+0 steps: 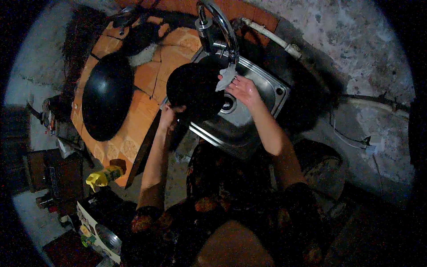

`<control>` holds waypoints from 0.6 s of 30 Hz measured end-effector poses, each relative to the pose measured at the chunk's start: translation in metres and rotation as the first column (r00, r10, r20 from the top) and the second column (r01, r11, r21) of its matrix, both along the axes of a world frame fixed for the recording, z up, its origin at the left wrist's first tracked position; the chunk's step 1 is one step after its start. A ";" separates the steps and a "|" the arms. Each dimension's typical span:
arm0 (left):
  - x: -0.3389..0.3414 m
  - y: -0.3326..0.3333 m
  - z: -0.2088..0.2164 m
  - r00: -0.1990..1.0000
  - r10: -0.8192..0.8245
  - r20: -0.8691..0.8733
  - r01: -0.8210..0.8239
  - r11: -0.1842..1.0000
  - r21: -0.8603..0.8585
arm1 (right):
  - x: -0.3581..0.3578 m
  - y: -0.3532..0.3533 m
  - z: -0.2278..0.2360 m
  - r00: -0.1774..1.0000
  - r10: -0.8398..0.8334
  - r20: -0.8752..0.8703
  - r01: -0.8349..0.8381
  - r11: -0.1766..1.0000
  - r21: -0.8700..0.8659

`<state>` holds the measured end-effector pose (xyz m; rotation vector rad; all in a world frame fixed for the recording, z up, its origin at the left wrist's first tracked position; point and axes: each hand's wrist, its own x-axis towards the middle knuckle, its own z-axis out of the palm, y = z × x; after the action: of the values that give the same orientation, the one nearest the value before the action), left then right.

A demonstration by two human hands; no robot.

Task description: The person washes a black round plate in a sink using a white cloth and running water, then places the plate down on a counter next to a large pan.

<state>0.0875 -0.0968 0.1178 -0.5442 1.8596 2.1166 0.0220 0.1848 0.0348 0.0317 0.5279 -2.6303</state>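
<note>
My left hand (168,116) is closed on the near left edge of a round black pan (191,89), which it holds tilted over the left part of the steel sink (249,119). Whether it grips a handle or the rim is too dark to tell. Under the spout of the chrome faucet (229,33), my right hand (244,90) has a crumpled whitish cloth (227,76) at its fingers, palm partly turned up. That cloth is beside the pan's right edge. Below the hand, the round drain (228,103) shows in the basin.
A large black oval pan or lid (108,97) lies on the orange tiled counter (147,82) to the left. Near the counter's front corner is a yellow bottle (103,177). Pipes (267,33) run along the rough wall. A stove-like white-edged appliance (100,233) stands at lower left.
</note>
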 end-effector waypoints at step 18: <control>-0.009 0.016 -0.021 0.994 -0.072 0.077 0.067 0.996 0.059 | -0.001 -0.028 -0.017 0.943 -0.021 0.333 0.112 0.959 -0.258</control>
<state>0.0782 -0.0811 0.0966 -0.5342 1.7460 2.0653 0.0212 0.1564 0.0178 0.3995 0.0468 -2.6622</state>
